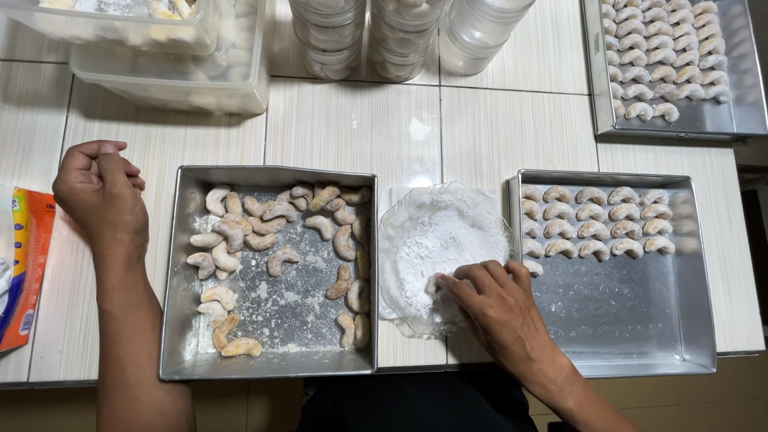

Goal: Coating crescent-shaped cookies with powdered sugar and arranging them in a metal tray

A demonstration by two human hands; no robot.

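Observation:
My right hand point(500, 308) reaches into a clear glass bowl point(392, 236) of white powdered sugar, its fingertips pinched on a crescent cookie point(433, 286) lying in the powder. My left hand point(100, 196) rests on the tiled table left of a square metal pan point(180, 264), fingers curled shut with nothing visible in them. That pan holds several uncoated crescent cookies point(282, 258) scattered loosely. To the right of the bowl a second metal pan point(632, 312) carries neat rows of sugared crescents point(594, 230) along its far side.
A third pan point(704, 116) of coated cookies sits at the back right. Clear plastic jars point(400, 36) stand at the back centre, clear plastic boxes point(172, 72) at the back left. A colourful packet point(24, 264) lies at the left edge. The table's front edge runs below the pans.

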